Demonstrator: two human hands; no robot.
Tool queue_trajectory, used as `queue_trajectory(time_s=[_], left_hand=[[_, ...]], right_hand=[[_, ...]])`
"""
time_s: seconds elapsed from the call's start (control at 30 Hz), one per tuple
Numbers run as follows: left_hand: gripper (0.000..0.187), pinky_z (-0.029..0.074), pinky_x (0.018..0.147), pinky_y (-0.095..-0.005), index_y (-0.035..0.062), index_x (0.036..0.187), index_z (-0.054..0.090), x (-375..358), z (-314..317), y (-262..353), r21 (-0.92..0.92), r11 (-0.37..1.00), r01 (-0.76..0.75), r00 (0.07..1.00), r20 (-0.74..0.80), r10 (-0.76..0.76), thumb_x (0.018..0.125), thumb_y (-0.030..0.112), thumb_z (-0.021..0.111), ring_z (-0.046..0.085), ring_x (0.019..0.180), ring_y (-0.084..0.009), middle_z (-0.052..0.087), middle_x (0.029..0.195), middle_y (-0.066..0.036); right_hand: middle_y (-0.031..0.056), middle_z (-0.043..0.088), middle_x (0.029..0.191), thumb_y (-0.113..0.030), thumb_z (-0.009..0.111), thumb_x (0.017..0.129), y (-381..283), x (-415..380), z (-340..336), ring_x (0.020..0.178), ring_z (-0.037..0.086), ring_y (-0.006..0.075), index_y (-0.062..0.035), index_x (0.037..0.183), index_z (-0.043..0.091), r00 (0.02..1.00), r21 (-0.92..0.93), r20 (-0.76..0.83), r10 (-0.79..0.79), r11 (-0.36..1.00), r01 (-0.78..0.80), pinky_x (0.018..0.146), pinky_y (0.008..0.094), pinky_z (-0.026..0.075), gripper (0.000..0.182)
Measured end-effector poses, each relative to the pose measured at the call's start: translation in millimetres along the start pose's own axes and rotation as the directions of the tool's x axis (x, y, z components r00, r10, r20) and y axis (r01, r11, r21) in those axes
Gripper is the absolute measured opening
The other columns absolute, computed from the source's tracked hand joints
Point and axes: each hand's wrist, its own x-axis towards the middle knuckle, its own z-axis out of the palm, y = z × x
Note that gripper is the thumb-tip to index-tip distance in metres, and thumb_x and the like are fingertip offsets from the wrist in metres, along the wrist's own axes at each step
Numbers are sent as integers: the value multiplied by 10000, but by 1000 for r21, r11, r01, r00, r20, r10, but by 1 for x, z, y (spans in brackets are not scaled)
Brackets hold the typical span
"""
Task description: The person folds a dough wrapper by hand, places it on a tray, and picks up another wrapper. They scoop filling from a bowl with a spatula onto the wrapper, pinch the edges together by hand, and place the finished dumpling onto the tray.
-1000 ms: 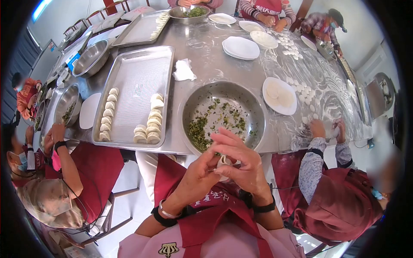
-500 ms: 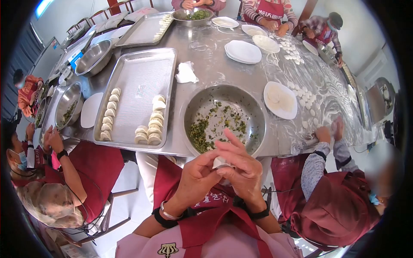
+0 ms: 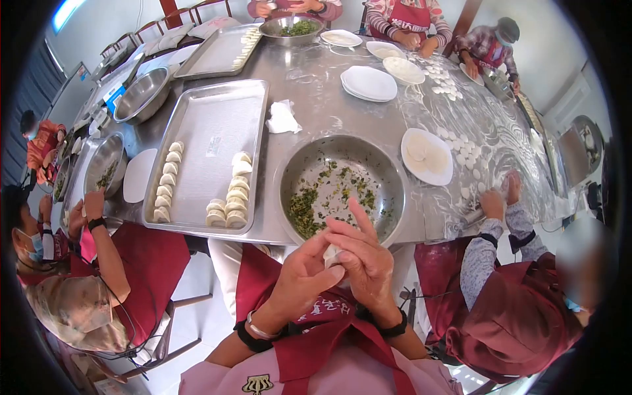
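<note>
My left hand (image 3: 301,273) and my right hand (image 3: 363,263) are pressed together around a small white dumpling (image 3: 332,255), mostly hidden by my fingers. The right index finger points up and away from the others. Just beyond my hands stands a wide steel bowl (image 3: 390,174) with chopped green filling (image 3: 303,207) scattered on its bottom and heaped at the left. To the left lies a metal tray (image 3: 204,118) holding rows of folded dumplings (image 3: 236,197) at its near end.
A plate of dough wrappers (image 3: 428,156) stands right of the bowl, near floured dough pieces (image 3: 466,151). A crumpled white cloth (image 3: 283,117) and stacked white plates (image 3: 368,83) lie farther back. Co-workers sit close on both sides; a person's hands (image 3: 499,197) work on the right.
My hands stay together on the dumpling, with the thumbs and fingers shifted and less of the dough showing. The left co-worker's hands have moved slightly. The view has shifted a little.
</note>
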Motion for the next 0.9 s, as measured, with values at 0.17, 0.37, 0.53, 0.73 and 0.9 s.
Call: queue_trajectory(time_s=[0.17,0.37,0.53,0.73,0.9], left_hand=[[588,429,1114,-387,-75,1466,337,2,1,1,-387,922,-3,999,-31,-10,1008,198,585,522,1293,-228,485,1426,-139],[611,407,1131,-414,-56,1501,299,6,-6,-9,-355,934,36,997,-47,-57,1018,205,566,529,1286,-233,506,1412,-139],[491,405,1140,-405,-28,1490,368,8,-11,-11,-425,904,44,998,58,-21,1033,90,500,506,1315,-231,491,1444,-135],[570,391,1158,-423,-28,1508,330,9,-9,-9,-435,900,24,1000,19,-18,1011,134,556,492,1340,-247,498,1441,-154],[531,356,1179,-421,-32,1503,343,8,-5,-12,-447,894,36,999,31,-25,1021,102,522,478,1352,-248,482,1456,-154]], right_hand=[[211,609,1346,-211,621,961,-10,12,-4,1418,390,435,9,1222,671,1000,-58,-2,13,998,-13,1103,473,386,345],[213,604,1351,-183,616,957,-4,9,-3,1434,363,437,30,1222,663,1000,-170,8,-26,985,27,1123,482,360,343],[211,605,1353,-120,676,896,-14,18,-2,1420,394,423,15,1221,670,1000,-176,-31,-3,984,-3,1098,477,401,352],[188,673,1248,-4,743,817,-5,-2,7,1342,506,367,2,1116,715,967,174,-230,108,982,-69,1038,428,482,300],[138,738,1059,5,754,810,1,-3,6,1242,593,347,-13,997,746,963,134,-262,69,990,-35,1057,473,462,188]])
